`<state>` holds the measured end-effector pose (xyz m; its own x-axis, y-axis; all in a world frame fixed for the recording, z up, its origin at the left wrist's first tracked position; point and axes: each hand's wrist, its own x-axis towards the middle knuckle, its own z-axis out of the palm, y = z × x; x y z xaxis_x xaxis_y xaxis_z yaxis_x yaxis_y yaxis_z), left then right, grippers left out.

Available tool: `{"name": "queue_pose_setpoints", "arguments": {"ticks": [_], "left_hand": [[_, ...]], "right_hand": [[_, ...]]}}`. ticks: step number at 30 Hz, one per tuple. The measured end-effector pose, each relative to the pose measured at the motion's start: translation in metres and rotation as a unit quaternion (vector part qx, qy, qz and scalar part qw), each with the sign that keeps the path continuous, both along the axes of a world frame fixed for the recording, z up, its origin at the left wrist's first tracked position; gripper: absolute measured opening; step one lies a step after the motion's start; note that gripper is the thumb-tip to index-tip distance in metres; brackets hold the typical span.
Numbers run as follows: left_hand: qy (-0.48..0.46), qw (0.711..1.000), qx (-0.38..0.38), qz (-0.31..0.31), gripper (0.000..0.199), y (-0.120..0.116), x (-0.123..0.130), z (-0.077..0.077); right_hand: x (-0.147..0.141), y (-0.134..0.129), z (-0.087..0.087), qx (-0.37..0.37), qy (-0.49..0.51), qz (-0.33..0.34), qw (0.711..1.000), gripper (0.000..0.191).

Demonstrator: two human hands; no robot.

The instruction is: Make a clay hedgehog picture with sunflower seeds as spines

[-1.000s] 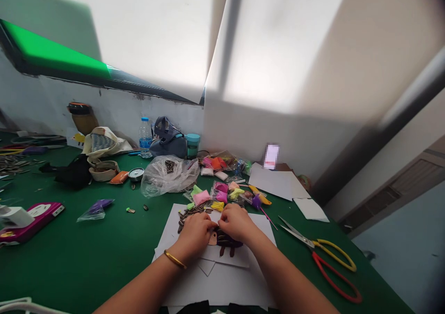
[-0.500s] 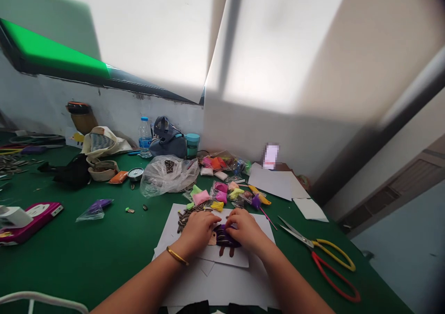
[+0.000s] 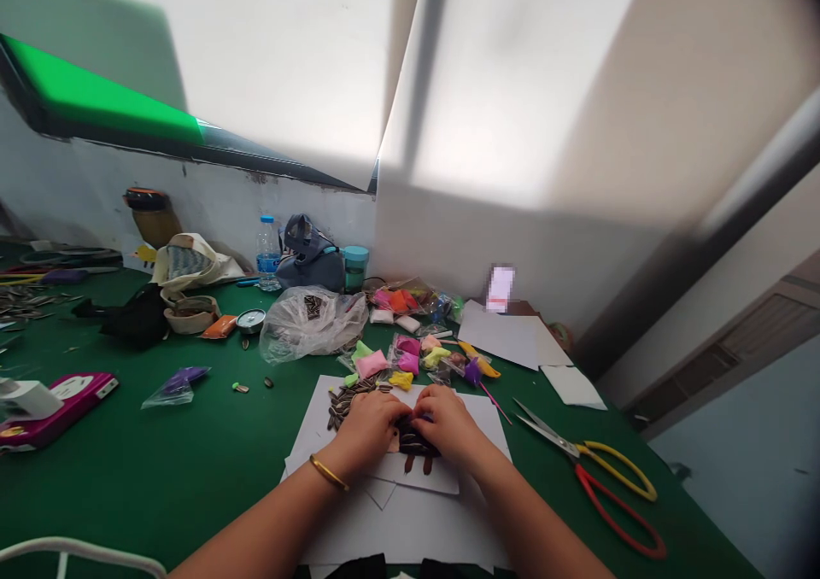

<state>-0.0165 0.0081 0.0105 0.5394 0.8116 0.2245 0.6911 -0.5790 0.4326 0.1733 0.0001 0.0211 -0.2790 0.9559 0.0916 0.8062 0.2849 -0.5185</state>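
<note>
My left hand (image 3: 373,423) and my right hand (image 3: 447,421) meet with bent fingers over a small clay figure on white paper (image 3: 442,479). Sunflower seeds lie in rows on the figure's dark body (image 3: 416,442), with a little purple clay at its top. A peach clay piece (image 3: 394,442) and two brown legs (image 3: 418,465) belong to it. The fingertips of both hands look pinched; whatever they hold is hidden. Beside my left hand a pile of sunflower seeds (image 3: 341,405) rests on the paper.
Packets of coloured clay (image 3: 410,362) lie beyond the paper. Large scissors (image 3: 576,451) lie opened on the right. A plastic bag (image 3: 313,327) with seeds, a water bottle (image 3: 267,254) and a blue bag (image 3: 311,259) stand at the back. A magenta case (image 3: 83,391) lies on the left.
My right hand has shifted slightly left, and its fingertips are now close against those of my left hand. Less of the purple clay shows between them.
</note>
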Motion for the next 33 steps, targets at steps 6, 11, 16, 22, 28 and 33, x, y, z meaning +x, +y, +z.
{"name": "queue_pose_setpoints", "arguments": {"ticks": [6,11,16,22,28,33], "left_hand": [[-0.007,1.000,0.001,-0.001,0.029,0.000,0.000,0.000],[-0.013,1.000,0.002,0.001,0.028,-0.001,-0.001,0.000],[-0.011,1.000,-0.004,0.001,0.034,-0.001,-0.002,0.001],[-0.005,1.000,-0.013,0.004,0.036,0.001,-0.002,0.002],[-0.011,1.000,-0.010,-0.004,0.034,0.001,-0.002,0.002],[-0.011,1.000,-0.002,-0.001,0.034,0.001,-0.002,0.000]], "right_hand": [[-0.003,0.000,0.001,-0.001,0.000,0.000,1.000,0.010],[-0.005,-0.003,0.001,-0.006,0.010,-0.001,1.000,0.012],[0.007,0.004,0.001,0.012,0.046,-0.008,0.999,0.009],[0.026,0.020,0.004,0.037,-0.061,-0.071,0.995,0.019],[0.011,0.023,0.004,0.020,-0.120,-0.048,0.991,0.014],[0.004,0.018,0.013,0.024,-0.116,-0.050,0.992,0.017]]}}
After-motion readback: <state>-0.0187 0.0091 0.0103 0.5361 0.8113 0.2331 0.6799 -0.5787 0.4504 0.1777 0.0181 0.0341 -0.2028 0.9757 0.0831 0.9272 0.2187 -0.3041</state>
